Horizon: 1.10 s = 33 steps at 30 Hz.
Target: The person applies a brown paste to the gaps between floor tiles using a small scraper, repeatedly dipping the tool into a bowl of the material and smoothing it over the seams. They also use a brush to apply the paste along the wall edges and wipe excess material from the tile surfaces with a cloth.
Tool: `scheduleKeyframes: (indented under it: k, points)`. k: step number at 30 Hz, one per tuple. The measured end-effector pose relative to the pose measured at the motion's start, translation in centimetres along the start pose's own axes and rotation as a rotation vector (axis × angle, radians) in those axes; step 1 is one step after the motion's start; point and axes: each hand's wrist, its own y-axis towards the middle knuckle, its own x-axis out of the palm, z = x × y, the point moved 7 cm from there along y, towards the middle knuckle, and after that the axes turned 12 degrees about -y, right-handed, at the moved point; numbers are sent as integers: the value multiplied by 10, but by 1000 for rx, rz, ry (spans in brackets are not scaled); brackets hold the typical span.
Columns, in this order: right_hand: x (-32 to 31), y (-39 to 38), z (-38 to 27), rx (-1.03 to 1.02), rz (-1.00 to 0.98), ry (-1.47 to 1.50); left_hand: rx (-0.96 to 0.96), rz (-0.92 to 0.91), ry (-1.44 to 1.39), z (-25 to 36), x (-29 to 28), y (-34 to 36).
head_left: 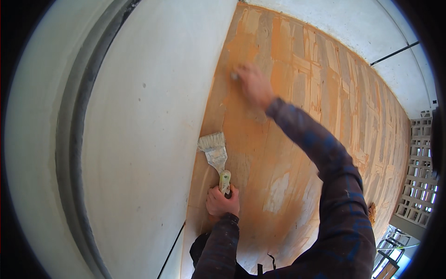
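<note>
My left hand (223, 202) is closed round the lower handle of a flat paint brush (216, 156). The brush points upward, its pale bristles near the border between the wooden surface and the white one. Higher up, my right hand (254, 86) is at the wooden surface (260, 153), its arm stretched across the view. Motion blurs this hand. Its fingers are closed, and a small pale bit (234, 76) shows at their tips, too blurred to name. The wooden surface is brown, with orange smears and several paler patches.
A smooth white surface (148, 125) borders the wood on the left, with a dark curved groove (79, 125) farther left. Another white surface (334, 21) lies beyond the far edge. On the right stands a pierced block screen (420, 162), with a metal frame (395, 242) below it.
</note>
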Motion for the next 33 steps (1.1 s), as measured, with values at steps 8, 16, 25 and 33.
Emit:
scheduleKeyframes:
  k: [8, 16, 25, 33]
  points:
    - [30, -56, -53, -95, -102, -199, 47, 21, -19, 1, 2, -2]
    - [29, 53, 79, 196, -45, -113, 49, 9, -6, 4, 10, -9]
    - [15, -85, -59, -329, -151, 1, -7, -11, 7, -2, -4, 0]
    - [20, 6, 29, -109, -101, 124, 9, 4, -41, 7, 9, -3]
